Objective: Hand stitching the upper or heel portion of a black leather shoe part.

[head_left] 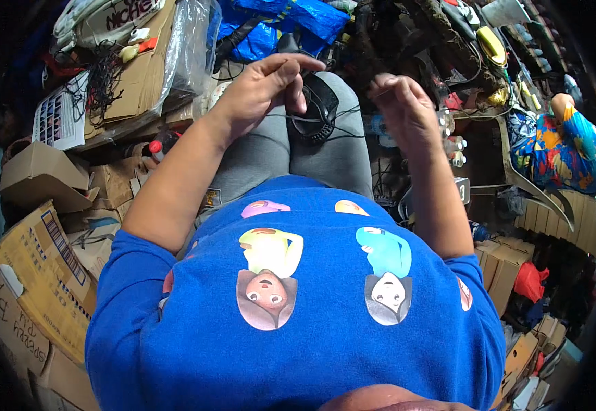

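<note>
On my grey-trousered lap lies a black, curved object with a ribbed edge [323, 129], which looks like a shoe or sandal. Thin dark cord [347, 109] loops out from it to both sides. Above its left side hovers my left hand [265, 88], index finger stretched out and another finger hanging down; nothing shows in its grasp. To the right, my right hand [407, 109] is raised off the object, its fingers curled and thumb pressed against them. Whatever may be between those fingertips is too small to make out.
Flattened cardboard with plastic wrap [144, 82] and an open box [44, 175] crowd the left. A blue bag [264, 34] lies ahead. Small clear bottles [454, 144] stand near my right forearm, with a colourfully clothed person [565, 147] beyond. Cartons [503, 267] are at lower right.
</note>
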### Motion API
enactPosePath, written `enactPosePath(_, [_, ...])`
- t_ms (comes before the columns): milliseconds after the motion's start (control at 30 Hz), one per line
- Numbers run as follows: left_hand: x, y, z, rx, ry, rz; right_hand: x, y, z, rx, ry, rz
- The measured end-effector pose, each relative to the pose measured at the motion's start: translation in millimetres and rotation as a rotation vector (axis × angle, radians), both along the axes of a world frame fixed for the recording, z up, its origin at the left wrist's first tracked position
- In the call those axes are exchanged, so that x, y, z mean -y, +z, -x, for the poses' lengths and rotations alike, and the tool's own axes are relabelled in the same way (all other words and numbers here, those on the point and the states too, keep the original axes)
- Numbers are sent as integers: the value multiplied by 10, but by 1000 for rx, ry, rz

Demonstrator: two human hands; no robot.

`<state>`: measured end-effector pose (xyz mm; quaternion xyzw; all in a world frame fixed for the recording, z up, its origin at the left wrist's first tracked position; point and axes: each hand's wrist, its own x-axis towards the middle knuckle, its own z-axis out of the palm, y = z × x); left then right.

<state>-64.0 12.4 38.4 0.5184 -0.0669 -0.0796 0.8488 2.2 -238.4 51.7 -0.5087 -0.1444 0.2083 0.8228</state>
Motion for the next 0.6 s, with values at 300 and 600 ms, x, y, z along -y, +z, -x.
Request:
enactPosePath(300, [-807,-109,625,205,480,-779,458,-55,64,574,376,1222])
enactPosePath(600, [-2391,692,998,409,1441,-1060,2568,-554,2,286,24,1799])
